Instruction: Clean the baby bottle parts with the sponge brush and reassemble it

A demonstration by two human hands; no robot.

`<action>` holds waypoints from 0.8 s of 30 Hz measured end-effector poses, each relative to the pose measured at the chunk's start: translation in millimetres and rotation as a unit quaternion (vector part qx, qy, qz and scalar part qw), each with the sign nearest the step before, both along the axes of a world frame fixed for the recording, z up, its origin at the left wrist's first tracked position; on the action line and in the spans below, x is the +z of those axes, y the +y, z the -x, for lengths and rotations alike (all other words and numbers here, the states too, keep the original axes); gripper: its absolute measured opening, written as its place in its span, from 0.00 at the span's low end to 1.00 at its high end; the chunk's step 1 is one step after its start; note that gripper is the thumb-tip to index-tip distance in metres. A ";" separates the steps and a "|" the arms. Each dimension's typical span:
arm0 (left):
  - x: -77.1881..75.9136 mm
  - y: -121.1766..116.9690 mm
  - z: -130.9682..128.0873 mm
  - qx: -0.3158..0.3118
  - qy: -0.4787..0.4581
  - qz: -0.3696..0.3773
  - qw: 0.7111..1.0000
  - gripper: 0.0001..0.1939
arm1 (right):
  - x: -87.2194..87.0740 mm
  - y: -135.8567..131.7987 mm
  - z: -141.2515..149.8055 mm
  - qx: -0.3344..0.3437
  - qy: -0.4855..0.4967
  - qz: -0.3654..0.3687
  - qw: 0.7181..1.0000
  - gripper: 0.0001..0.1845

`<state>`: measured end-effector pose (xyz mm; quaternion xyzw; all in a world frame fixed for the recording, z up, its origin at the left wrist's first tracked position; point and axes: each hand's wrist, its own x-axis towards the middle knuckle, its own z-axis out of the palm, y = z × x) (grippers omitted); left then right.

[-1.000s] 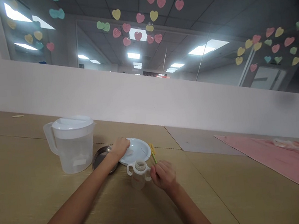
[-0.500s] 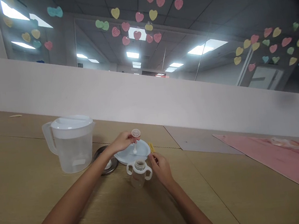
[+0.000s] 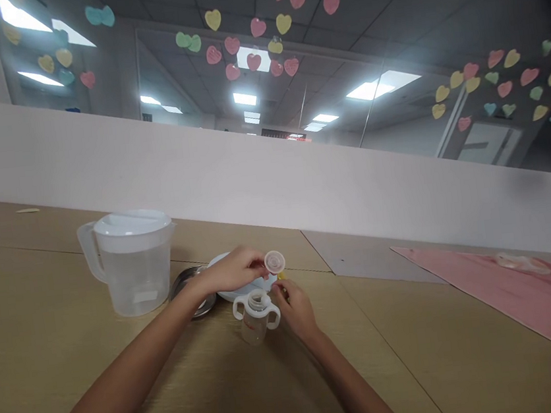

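LEFT grip point(image 3: 233, 271): clamped on clear round disc point(image 3: 274, 261), held flat-face up beyond white plate point(image 3: 220, 260) | RIGHT grip point(image 3: 294, 307): fingers together, just right of upright two-handled bottle point(image 3: 256, 321), nearer it | SITE: bottle toward back edge of bench point(image 3: 396, 352)

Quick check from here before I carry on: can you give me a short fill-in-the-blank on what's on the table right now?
1. The hand holding the round translucent cap is the ____ one.
2. The right hand is beside a clear bottle that has ____ handles.
3. The plastic pitcher next to the steel dish has a ____ lid.

Missing words: left; two; white.
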<state>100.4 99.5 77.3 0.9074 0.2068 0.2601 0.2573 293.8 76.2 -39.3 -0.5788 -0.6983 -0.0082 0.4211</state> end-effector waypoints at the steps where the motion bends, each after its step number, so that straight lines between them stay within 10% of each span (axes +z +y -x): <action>1: 0.0 1.2 0.2 0.005 -0.007 0.003 1.000 0.11 | 0.0 -0.1 0.0 0.000 0.000 0.002 1.000 0.18; 11: -8.1 5.9 1.9 -0.026 0.092 0.004 0.995 0.10 | 1.2 -1.6 1.1 -0.008 -0.008 0.029 1.000 0.19; 24: -11.6 15.7 9.6 0.085 0.191 -0.018 0.978 0.13 | 0.0 -1.2 -0.2 -0.007 -0.011 0.046 0.999 0.17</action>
